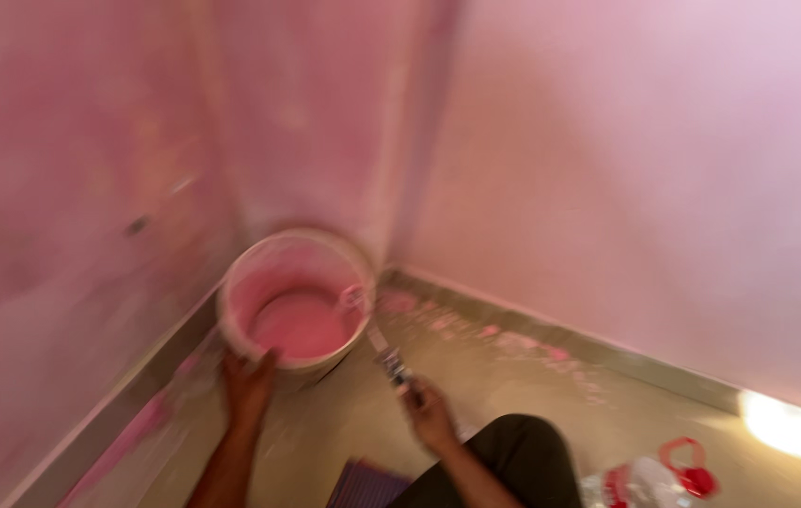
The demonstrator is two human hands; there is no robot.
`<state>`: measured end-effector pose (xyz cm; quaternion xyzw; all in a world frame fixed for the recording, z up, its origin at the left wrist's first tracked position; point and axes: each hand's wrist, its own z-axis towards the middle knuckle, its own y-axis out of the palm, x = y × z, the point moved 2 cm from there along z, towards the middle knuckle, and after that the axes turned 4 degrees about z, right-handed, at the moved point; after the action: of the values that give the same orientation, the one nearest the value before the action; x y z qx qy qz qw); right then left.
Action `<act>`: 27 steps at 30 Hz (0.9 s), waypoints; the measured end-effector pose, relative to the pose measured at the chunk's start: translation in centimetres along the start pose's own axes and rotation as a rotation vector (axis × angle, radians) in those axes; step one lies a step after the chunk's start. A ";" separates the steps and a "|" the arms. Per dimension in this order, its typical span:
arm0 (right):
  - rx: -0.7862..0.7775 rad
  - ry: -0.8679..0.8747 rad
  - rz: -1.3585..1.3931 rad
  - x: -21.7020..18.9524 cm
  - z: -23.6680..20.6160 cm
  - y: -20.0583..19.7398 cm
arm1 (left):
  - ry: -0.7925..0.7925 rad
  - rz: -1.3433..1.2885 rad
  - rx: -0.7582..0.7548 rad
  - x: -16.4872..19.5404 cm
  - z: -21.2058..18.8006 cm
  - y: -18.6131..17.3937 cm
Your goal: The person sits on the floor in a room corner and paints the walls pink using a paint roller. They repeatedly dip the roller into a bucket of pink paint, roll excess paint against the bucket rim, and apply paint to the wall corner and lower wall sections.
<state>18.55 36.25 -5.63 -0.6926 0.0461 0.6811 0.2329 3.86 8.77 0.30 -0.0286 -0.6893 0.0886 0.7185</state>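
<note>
Two pink walls [607, 169] meet at the corner, where one bucket [293, 299] of pink paint sits on the floor; one clear bottle [650, 482] lies at lower right. The left hand [248, 386] clasps the bucket's near rim, and the right hand [430, 414] is closed round one brush [383, 350] whose head rests in the bucket. A hard tug on the rim could tip the paint, and the wet brush could drip onto the floor.

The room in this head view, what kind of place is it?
Probably a bare room being painted, seen at its corner. The walls are pink, a bucket of pink paint stands on the floor, the left hand grips its rim, and the right hand holds a brush over it.
</note>
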 end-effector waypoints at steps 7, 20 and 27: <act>-0.038 0.089 0.086 0.3 -1.3 -0.4 | 0.025 0.120 0.094 -1.3 0.4 -0.9; -0.011 -0.030 -0.022 -2.3 -2.4 -0.3 | 0.038 0.104 0.068 -1.3 0.0 -0.7; -0.050 -0.052 -0.002 -2.2 -2.6 0.6 | -0.034 0.143 0.078 -1.5 -0.1 -1.5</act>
<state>20.54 34.16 -3.75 -0.6803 0.0221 0.6997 0.2172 4.03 7.11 -0.90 -0.0483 -0.6938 0.1667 0.6990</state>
